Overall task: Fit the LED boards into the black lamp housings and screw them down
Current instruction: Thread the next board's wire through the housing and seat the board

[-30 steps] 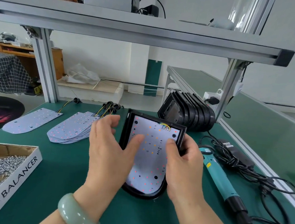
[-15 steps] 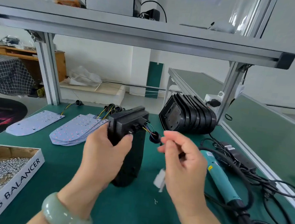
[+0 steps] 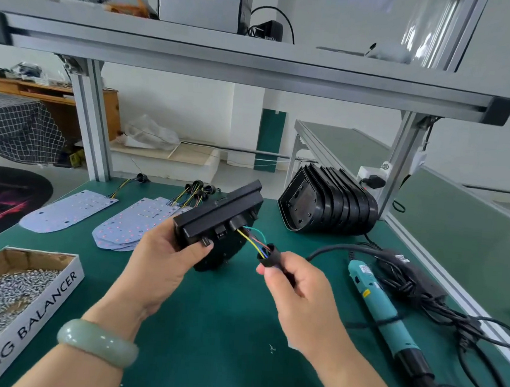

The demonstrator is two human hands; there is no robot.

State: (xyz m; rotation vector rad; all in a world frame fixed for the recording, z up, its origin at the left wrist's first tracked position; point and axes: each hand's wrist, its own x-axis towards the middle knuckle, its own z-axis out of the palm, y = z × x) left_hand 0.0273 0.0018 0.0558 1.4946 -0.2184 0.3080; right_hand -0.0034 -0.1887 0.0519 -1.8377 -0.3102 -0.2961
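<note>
My left hand [image 3: 163,259] grips a black lamp housing [image 3: 219,221] above the green mat, turned so its back end with ports faces me. Coloured wires [image 3: 254,239] run out of one port to a black connector [image 3: 268,255], which my right hand [image 3: 297,294] pinches at its fingertips. The LED board inside the housing is hidden from this side. Loose white LED boards [image 3: 129,226] lie fanned on the mat behind my left hand, one more LED board [image 3: 66,210] further left. A teal electric screwdriver [image 3: 382,310] lies to the right.
A cardboard box of screws [image 3: 4,295] sits at the front left. A row of nested black housings [image 3: 329,205] stands at the back right. Black cables [image 3: 457,325] tangle along the right edge. An aluminium shelf frame [image 3: 257,68] spans overhead.
The housing lay flat with both hands pressing the LED board in. My left hand lifted and turned it end-on, and my right hand took the wire connector and drew it out to the right.
</note>
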